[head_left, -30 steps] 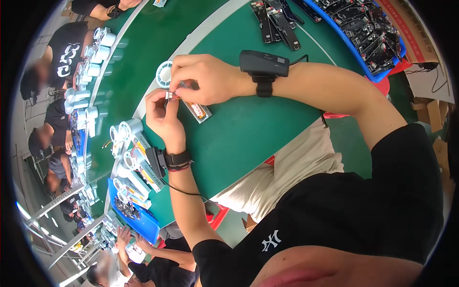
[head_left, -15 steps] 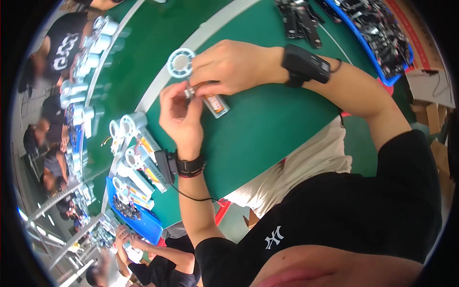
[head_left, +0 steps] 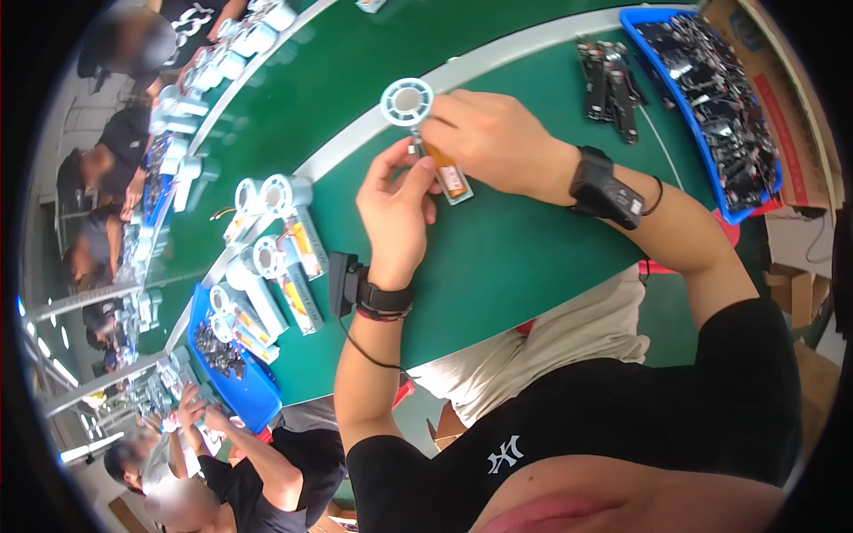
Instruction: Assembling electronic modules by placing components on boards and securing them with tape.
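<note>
Both my hands meet over the green table around a pale blue handheld fan casing (head_left: 408,101). It has a round slotted head and an open handle with an orange-wrapped battery (head_left: 451,178) inside. My left hand (head_left: 395,218) is closed, thumb and fingers pinching at the handle just below the head; a small light-coloured bit shows at its fingertips. The fingers of my right hand (head_left: 506,138) curl against the neck and the handle's right side, and their tips are partly hidden. Several similar fan casings (head_left: 302,235) lie to the left of my left hand.
A blue tray (head_left: 736,213) heaped with black parts stands at the right. Beside it lies a small pile of black strip-shaped parts (head_left: 611,93). Another blue tray (head_left: 253,401) sits at the lower left, near a co-worker (head_left: 267,471). More casings and people line the far left.
The view has shifted, so hands and casing appear farther right. My fingers have moved at the handle, and more of the battery shows.
</note>
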Tool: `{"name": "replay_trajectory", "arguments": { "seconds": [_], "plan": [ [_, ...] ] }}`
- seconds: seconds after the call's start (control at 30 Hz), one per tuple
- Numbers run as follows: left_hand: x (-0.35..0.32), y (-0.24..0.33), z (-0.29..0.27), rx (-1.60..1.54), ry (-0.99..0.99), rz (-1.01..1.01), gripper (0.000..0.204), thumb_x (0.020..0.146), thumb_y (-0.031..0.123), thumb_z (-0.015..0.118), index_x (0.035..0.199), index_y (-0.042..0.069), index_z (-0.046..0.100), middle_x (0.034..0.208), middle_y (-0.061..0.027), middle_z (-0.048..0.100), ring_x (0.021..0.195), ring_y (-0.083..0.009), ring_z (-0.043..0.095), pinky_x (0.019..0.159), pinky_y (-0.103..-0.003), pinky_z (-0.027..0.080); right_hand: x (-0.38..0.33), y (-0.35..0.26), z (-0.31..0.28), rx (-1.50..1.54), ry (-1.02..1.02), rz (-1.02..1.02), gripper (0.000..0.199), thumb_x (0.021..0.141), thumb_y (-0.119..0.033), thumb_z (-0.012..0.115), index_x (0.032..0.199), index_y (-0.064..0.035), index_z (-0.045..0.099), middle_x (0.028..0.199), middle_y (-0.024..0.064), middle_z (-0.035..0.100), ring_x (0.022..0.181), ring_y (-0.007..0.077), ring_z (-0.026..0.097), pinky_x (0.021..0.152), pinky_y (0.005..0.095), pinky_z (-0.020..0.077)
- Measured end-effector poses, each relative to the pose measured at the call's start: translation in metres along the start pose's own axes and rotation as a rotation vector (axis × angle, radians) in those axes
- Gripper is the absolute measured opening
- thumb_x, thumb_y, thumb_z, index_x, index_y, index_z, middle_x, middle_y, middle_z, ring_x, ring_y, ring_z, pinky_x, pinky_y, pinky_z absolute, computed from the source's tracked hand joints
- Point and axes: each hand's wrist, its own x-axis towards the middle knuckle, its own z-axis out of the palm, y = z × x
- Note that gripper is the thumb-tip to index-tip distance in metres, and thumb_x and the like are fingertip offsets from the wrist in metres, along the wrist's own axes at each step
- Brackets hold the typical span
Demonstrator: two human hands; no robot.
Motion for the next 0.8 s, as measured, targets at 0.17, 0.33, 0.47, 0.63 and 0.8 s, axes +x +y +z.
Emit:
{"name": "replay_trajectory", "arguments": {
  "seconds": [0.17,0.33,0.47,0.63,0.8],
  "plan": [
    [0.0,-0.002,-0.001,0.029,0.063,0.033,0.038,0.092,0.002,0.069,0.126,-0.006,0.056,0.1,-0.007,0.062,0.07,-0.0107,0.063,0.042,-0.021,0.041,0.004,0.0,0.004,0.047,-0.051,-0.004,0.011,0.081,-0.01,0.068,0.09,-0.006,0.062,0.085,0.0065,0.055,0.08,0.0244,0.062,0.072,0.0338,0.0539],
    [0.0,0.003,-0.001,0.049,0.066,-0.017,0.038,0.091,0.004,0.071,0.124,-0.008,0.057,0.1,-0.008,0.062,0.069,-0.0108,0.063,0.042,-0.021,0.042,0.0,0.003,-0.006,0.029,-0.189,0.015,0.011,0.082,-0.01,0.068,0.09,-0.0057,0.063,0.087,0.0084,0.057,0.082,0.0259,0.062,0.074,0.0341,0.0536],
    [0.0,0.004,-0.001,0.055,0.049,-0.033,0.038,0.091,0.004,0.071,0.124,-0.01,0.057,0.099,-0.0083,0.062,0.069,-0.0105,0.063,0.042,-0.022,0.042,0.0,0.001,0.002,0.059,-0.125,0.107,0.01,0.085,-0.012,0.068,0.092,-0.0047,0.065,0.09,0.0088,0.059,0.084,0.0274,0.063,0.073,0.0358,0.0539],
    [0.001,0.004,-0.003,0.075,0.068,-0.038,0.039,0.091,0.005,0.071,0.124,-0.01,0.057,0.097,-0.0078,0.063,0.069,-0.01,0.063,0.042,-0.021,0.042,0.002,-0.004,0.006,0.078,-0.145,0.216,0.011,0.088,-0.013,0.068,0.093,-0.004,0.066,0.093,0.0092,0.061,0.084,0.0282,0.063,0.069,0.0377,0.0543],
    [-0.004,0.005,0.003,0.084,0.115,-0.011,0.04,0.091,0.005,0.072,0.125,-0.011,0.057,0.096,-0.0071,0.063,0.069,-0.0097,0.062,0.042,-0.021,0.042,0.0,-0.006,0.004,0.042,-0.184,0.175,0.011,0.089,-0.015,0.066,0.094,-0.0042,0.066,0.094,0.0091,0.061,0.083,0.0276,0.064,0.067,0.0377,0.0554]
  ]
}}
